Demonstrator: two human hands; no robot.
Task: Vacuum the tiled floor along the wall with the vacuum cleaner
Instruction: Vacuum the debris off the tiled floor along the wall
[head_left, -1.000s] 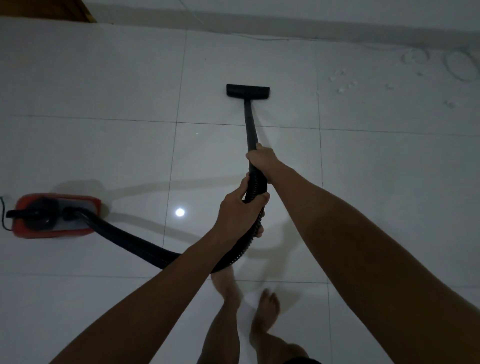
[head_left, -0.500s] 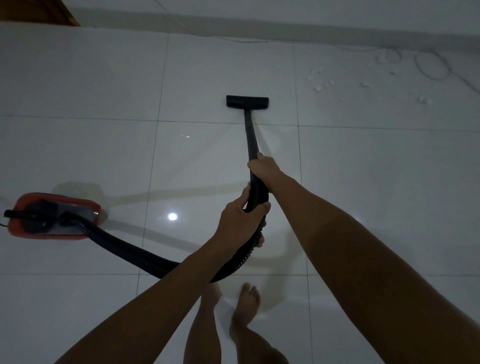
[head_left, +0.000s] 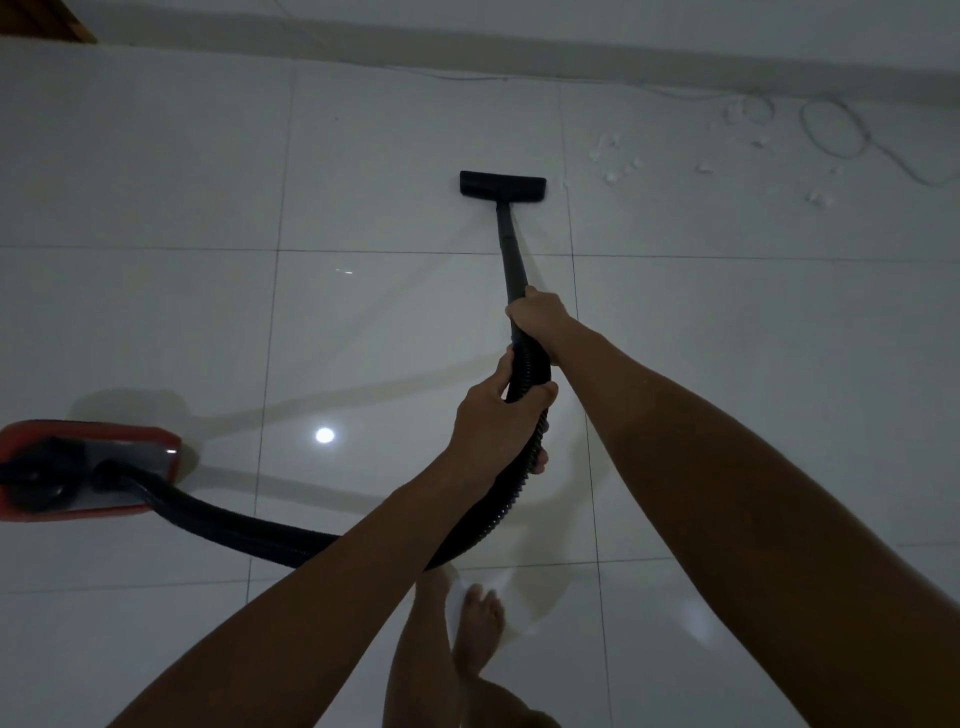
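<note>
The black floor nozzle (head_left: 502, 185) rests flat on the white tiled floor (head_left: 156, 322), a tile's width short of the wall (head_left: 623, 31). Its black wand (head_left: 508, 249) runs back to my right hand (head_left: 537, 317), which grips the wand's near end. Just behind it, my left hand (head_left: 496, 421) grips the ribbed black hose (head_left: 249, 530). That hose curves left to the red vacuum body (head_left: 78, 473) on the floor at the left edge. White scraps of debris (head_left: 613, 161) lie to the right of the nozzle.
A thin white cable (head_left: 836, 130) loops on the floor by the wall at the far right. A brown wooden corner (head_left: 47, 21) shows at the top left. My bare feet (head_left: 480, 629) stand on the tiles below the hose.
The nozzle has slid slightly towards me and to the right relative to the tiles, nearer the debris. My feet have stepped. Both hands keep their grip.
</note>
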